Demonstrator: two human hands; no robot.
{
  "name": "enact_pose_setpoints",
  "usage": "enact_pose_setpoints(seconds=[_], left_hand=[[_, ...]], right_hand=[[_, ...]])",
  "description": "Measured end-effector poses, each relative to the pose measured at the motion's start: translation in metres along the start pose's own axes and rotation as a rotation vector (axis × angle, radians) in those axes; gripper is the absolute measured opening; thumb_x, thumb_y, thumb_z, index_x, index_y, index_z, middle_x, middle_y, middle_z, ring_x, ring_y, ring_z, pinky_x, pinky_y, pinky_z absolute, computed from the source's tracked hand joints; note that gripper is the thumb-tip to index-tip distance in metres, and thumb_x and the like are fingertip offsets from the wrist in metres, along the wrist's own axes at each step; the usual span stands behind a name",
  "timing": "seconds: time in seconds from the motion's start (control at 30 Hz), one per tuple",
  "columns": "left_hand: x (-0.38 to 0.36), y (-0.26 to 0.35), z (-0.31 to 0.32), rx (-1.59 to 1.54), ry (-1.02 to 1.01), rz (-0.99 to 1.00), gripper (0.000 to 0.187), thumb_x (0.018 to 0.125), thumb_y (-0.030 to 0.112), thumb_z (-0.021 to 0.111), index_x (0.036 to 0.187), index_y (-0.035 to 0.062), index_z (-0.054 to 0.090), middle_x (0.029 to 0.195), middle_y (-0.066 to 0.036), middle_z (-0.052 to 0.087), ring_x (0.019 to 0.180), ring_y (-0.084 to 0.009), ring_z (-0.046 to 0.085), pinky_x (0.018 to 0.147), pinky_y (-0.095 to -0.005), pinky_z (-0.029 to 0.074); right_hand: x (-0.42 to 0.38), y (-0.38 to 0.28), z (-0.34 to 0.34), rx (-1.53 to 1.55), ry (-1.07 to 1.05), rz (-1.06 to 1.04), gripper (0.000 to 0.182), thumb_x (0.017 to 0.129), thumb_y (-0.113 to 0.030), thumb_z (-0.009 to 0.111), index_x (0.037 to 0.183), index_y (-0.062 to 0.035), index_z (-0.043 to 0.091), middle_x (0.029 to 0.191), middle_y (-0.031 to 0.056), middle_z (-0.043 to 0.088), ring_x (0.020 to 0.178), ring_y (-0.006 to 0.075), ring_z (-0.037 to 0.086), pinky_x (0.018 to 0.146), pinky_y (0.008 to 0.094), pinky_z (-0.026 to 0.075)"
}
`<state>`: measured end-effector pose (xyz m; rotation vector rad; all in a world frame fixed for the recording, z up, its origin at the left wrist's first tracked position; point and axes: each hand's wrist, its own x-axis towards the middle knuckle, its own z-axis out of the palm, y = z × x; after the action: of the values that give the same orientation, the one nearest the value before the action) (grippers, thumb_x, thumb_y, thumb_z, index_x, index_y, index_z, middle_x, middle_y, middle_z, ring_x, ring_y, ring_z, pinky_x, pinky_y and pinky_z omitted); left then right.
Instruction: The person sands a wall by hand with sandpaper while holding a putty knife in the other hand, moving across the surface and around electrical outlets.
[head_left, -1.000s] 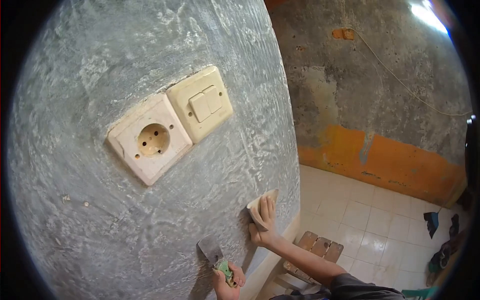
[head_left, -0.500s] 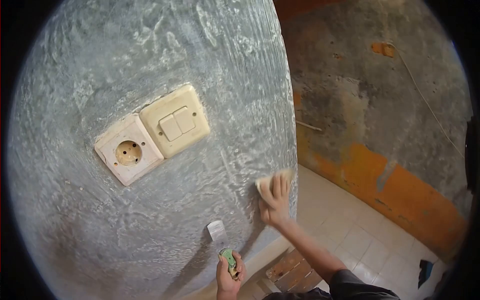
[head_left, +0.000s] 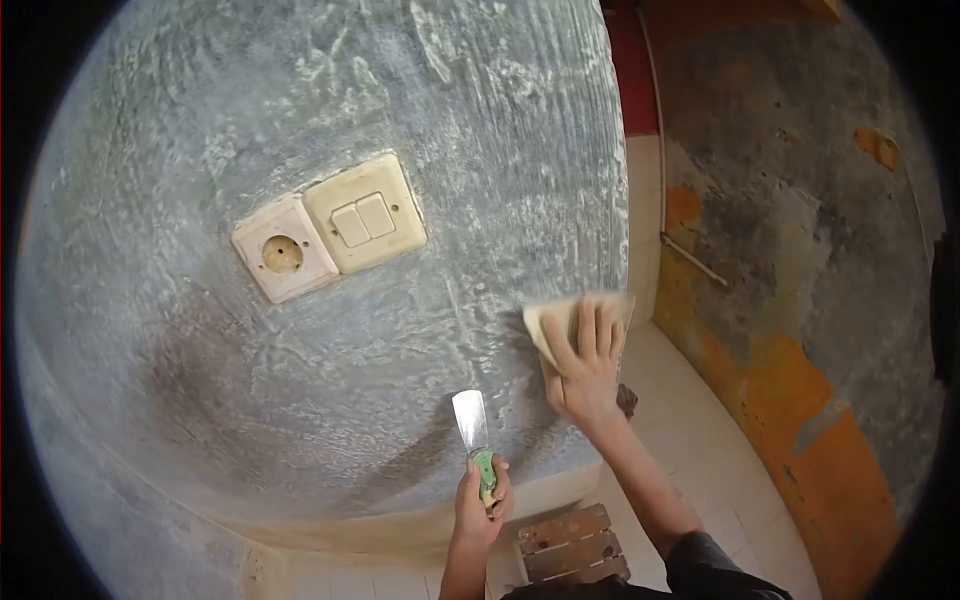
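Pale sheet (head_left: pixel 571 314) moved higher, blurred, partly behind right fingers (head_left: pixel 588 332)

A grey wall (head_left: pixel 480 230) with pale streaks spreads behind and above both grips, the left hand's (head_left: pixel 483 490) and the right hand's (head_left: pixel 585 375); a socket (head_left: pixel 283 254) and a joined double switch (head_left: pixel 365 215) sit up and left of them. A shadow (head_left: pixel 400 475) slants left of the left grip. Just right of that grip, lower down, stands a slatted wooden stool (head_left: pixel 570 528). Pale floor tiles (head_left: pixel 690 430) run right of the right grip to a far wall (head_left: pixel 830 220), mottled grey over patchy orange.
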<state>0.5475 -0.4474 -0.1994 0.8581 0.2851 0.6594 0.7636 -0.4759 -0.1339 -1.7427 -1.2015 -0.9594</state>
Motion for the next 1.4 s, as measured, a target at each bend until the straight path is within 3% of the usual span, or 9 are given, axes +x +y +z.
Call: enact_pose_setpoints(seconds=[0.13,0.4,0.6,0.77,0.83,0.9,1.17,1.2,1.4], left_hand=[[-0.001,-0.002,0.008,0.108,0.065,0.077,0.043,0.099,0.046,0.035,0.103,0.0063,0.051,0.064,0.001,0.042,0.04,-0.0049,0.031,0.037,-0.0212,0.025],[-0.013,-0.008,0.0,0.274,0.201,0.117,0.044,0.099,0.048,0.037,0.107,0.0064,0.049,0.068,0.0,0.043,0.045,-0.0076,0.036,0.039,-0.0223,0.028],[-0.022,-0.001,-0.018,0.287,0.179,0.07,0.048,0.097,0.051,0.037,0.108,0.0056,0.048,0.07,-0.001,0.043,0.048,-0.0088,0.04,0.039,-0.0233,0.03],[-0.03,0.014,-0.031,0.318,0.16,0.017,0.049,0.097,0.051,0.036,0.11,0.0047,0.047,0.07,-0.001,0.044,0.049,-0.0093,0.041,0.039,-0.0238,0.032],[-0.03,0.022,-0.041,0.333,0.137,-0.003,0.05,0.097,0.051,0.036,0.11,0.0044,0.047,0.07,-0.001,0.044,0.049,-0.0094,0.042,0.039,-0.0239,0.033],[-0.036,0.03,-0.057,0.343,0.114,-0.025,0.051,0.097,0.051,0.037,0.11,0.0035,0.047,0.07,-0.002,0.044,0.05,-0.0098,0.043,0.039,-0.0242,0.033],[-0.056,0.095,-0.127,0.35,-0.006,-0.137,0.053,0.097,0.051,0.037,0.112,0.0006,0.046,0.07,-0.003,0.045,0.051,-0.0101,0.044,0.041,-0.0239,0.035],[-0.057,0.101,-0.135,0.342,-0.02,-0.138,0.054,0.097,0.052,0.038,0.112,0.0005,0.046,0.07,-0.003,0.045,0.051,-0.0102,0.044,0.041,-0.0238,0.034],[-0.056,0.122,-0.169,0.341,-0.123,-0.176,0.049,0.097,0.047,0.042,0.109,0.0006,0.047,0.068,-0.001,0.044,0.049,-0.0092,0.041,0.04,-0.0239,0.032]], right_hand=[[0.05,-0.013,-0.007,-0.002,0.158,-0.03,0.058,0.076,-0.018,0.056,0.134,-0.0232,0.052,0.147,0.0202,0.032,0.132,0.0438,0.028,0.1,0.0622,0.022],[-0.188,0.004,0.089,0.033,-0.213,-0.023,0.061,0.069,-0.023,0.059,0.13,-0.024,0.056,0.137,0.0221,0.039,0.127,0.0468,0.029,0.099,0.0675,0.019],[-0.026,-0.016,0.025,0.067,0.048,0.179,0.055,0.086,-0.012,0.049,0.139,-0.0042,0.041,0.149,0.0316,0.016,0.137,0.0521,0.01,0.108,0.0623,0.006],[-0.11,-0.031,0.082,0.118,0.184,0.324,0.057,0.082,-0.013,0.056,0.137,-0.0088,0.045,0.147,0.0333,0.02,0.137,0.0508,0.014,0.106,0.0654,0.01],[-0.185,-0.057,0.116,0.106,0.137,0.287,0.058,0.082,-0.012,0.055,0.138,-0.0058,0.043,0.147,0.0342,0.018,0.137,0.0518,0.013,0.106,0.0655,0.01],[-0.238,-0.079,0.108,0.236,-0.351,0.249,0.059,0.082,-0.011,0.055,0.138,-0.0038,0.04,0.147,0.0344,0.015,0.136,0.054,0.012,0.106,0.0661,0.01],[-0.052,-0.113,0.071,0.102,0.188,0.365,0.058,0.087,-0.01,0.05,0.142,-0.0056,0.036,0.148,0.0317,0.019,0.137,0.0508,0.014,0.107,0.0629,0.008],[-0.041,-0.126,0.072,0.072,0.181,0.424,0.053,0.092,-0.009,0.038,0.143,0.0007,0.03,0.149,0.033,0.013,0.137,0.0515,0.01,0.11,0.0583,0.003],[-0.195,-0.178,0.168,0.082,0.186,0.38,0.059,0.086,-0.005,0.041,0.144,0.0012,0.029,0.151,0.0312,0.009,0.139,0.0509,0.005,0.11,0.0597,0.003]])
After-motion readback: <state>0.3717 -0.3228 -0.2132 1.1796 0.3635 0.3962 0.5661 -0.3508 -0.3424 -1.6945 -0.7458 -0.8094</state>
